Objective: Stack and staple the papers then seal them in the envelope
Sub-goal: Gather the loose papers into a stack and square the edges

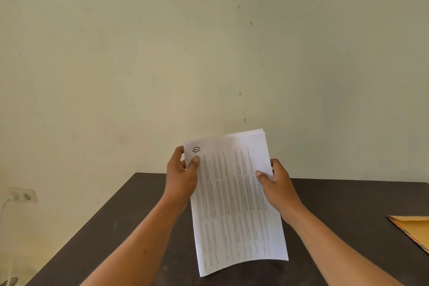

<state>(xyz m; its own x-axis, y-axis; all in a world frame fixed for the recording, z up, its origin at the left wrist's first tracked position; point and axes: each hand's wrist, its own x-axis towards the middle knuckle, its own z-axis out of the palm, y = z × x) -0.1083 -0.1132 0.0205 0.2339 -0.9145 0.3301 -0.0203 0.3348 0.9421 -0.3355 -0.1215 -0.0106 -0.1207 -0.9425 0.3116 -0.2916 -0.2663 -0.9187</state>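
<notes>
Two hands hold a stack of printed papers (234, 202) upright above the dark table (111, 227): the left hand (183, 176) pinches the left edge near a circled mark, the right hand (276, 183) grips the right edge. Far right, a yellow envelope (415, 227) lies on the table.

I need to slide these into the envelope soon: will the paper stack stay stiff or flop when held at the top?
Probably floppy: the paper stack is pinched by the left hand and right hand near its upper edges, and its free bottom edge already curves. Sheets may also fan apart, since the top corner shows offset layers. It looks thin, so likely light.
</notes>
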